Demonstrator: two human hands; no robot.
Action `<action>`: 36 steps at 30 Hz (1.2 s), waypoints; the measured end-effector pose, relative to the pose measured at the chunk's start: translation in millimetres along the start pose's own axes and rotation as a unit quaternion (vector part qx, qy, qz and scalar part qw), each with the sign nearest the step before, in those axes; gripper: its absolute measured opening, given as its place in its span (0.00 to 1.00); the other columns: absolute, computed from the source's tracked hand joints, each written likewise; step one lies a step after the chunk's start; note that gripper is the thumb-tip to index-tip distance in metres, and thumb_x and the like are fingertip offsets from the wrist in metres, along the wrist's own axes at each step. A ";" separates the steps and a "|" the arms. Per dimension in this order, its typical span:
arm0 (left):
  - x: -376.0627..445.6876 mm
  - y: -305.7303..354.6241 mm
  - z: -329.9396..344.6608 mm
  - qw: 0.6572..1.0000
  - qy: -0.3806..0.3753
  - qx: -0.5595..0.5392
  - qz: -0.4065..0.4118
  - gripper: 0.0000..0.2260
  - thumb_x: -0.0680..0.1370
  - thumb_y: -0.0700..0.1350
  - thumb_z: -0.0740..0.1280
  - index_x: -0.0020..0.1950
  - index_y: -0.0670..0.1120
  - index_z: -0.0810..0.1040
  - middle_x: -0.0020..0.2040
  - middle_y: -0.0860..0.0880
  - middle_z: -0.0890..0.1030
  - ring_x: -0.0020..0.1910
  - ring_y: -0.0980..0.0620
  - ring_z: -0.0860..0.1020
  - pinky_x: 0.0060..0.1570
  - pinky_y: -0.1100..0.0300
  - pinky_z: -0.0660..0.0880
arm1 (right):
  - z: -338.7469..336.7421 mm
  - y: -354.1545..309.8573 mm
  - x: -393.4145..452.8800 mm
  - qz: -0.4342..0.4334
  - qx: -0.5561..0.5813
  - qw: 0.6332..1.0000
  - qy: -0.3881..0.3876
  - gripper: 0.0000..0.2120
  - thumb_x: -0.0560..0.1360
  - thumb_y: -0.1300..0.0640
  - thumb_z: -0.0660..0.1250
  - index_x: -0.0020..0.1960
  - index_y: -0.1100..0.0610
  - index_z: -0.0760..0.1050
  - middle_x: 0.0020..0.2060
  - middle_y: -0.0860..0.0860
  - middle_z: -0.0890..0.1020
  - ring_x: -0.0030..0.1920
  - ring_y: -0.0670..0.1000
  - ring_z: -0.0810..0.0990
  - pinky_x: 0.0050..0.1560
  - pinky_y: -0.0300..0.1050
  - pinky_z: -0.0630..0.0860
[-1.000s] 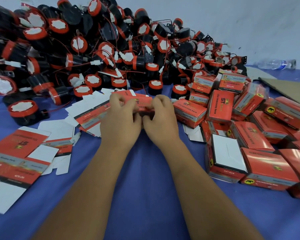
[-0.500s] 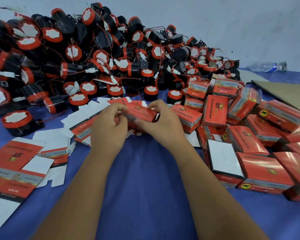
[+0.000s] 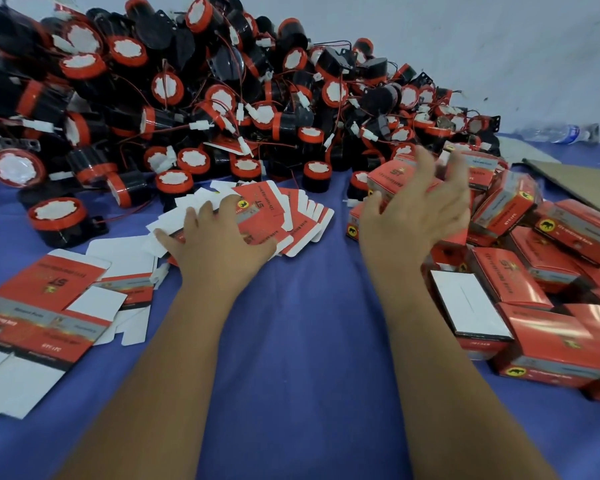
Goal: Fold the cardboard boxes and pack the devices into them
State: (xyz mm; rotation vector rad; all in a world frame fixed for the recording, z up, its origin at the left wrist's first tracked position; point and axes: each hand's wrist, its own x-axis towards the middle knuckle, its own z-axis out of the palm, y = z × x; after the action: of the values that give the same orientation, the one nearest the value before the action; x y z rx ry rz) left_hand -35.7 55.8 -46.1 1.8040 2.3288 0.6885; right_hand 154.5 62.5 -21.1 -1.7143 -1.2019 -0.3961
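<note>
My left hand (image 3: pixel 219 240) lies with spread fingers on a fanned stack of flat red-and-white box blanks (image 3: pixel 284 216) at the middle of the blue table. Over the edge of the heap of closed red boxes (image 3: pixel 534 271) on the right hovers my right hand (image 3: pixel 416 209), blurred, fingers spread, holding nothing. A closed red box (image 3: pixel 392 176) sits just beyond its fingers on top of that heap. A big pile of black round devices with red rims and red wires (image 3: pixel 187 98) fills the back left.
More flat box blanks (image 3: pixel 49 306) lie at the left edge. A loose device (image 3: pixel 58 216) stands on the blue cloth (image 3: pixel 291 358) near them. A brown cardboard sheet (image 3: pixel 586 181) and a plastic water bottle (image 3: pixel 561 133) lie at the back right by the wall.
Both hands held a folded red box at the centre. My right hand carried it right to the heap and let go. My left hand dropped onto the flat blanks.
</note>
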 end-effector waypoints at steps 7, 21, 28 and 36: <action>-3.5 0.0 1.3 0.976 0.084 -0.148 0.139 0.21 0.74 0.39 0.67 0.66 0.52 0.77 0.59 0.47 0.82 0.61 0.42 0.76 0.63 0.45 0.70 | 13.6 -29.9 -34.1 -0.182 0.033 0.903 -0.387 0.17 0.80 0.54 0.60 0.67 0.53 0.73 0.62 0.53 0.77 0.62 0.56 0.73 0.56 0.53 0.75; -0.5 4.1 3.3 0.976 0.093 -0.192 0.034 0.18 0.78 0.43 0.66 0.68 0.51 0.75 0.70 0.43 0.69 0.72 0.43 0.62 0.72 0.52 0.60 | 16.3 -32.2 -30.1 0.107 0.238 0.880 -0.396 0.06 0.77 0.59 0.67 0.54 0.56 0.75 0.44 0.49 0.81 0.49 0.55 0.81 0.50 0.56 0.80; 4.3 10.4 -15.1 0.794 0.139 -0.591 0.016 0.17 0.81 0.43 0.65 0.66 0.59 0.68 0.60 0.59 0.76 0.58 0.62 0.77 0.53 0.63 0.77 | 7.7 -36.4 -18.4 0.228 0.509 0.801 -0.219 0.08 0.81 0.62 0.62 0.50 0.49 0.72 0.38 0.43 0.84 0.40 0.40 0.81 0.42 0.37 0.80; 3.6 11.7 -5.0 0.810 0.077 -0.576 0.071 0.22 0.83 0.45 0.61 0.74 0.61 0.62 0.74 0.59 0.67 0.68 0.65 0.67 0.50 0.77 0.71 | -1.8 -35.3 -15.8 0.049 0.527 0.846 -0.059 0.16 0.80 0.72 0.56 0.49 0.50 0.67 0.43 0.45 0.74 0.43 0.38 0.74 0.47 0.32 0.71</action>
State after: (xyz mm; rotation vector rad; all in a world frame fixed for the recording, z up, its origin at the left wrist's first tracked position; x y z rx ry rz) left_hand -28.1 60.0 -36.1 1.2808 1.1958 1.7837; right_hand 117.6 54.0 -13.0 -0.8149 -1.0841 0.4091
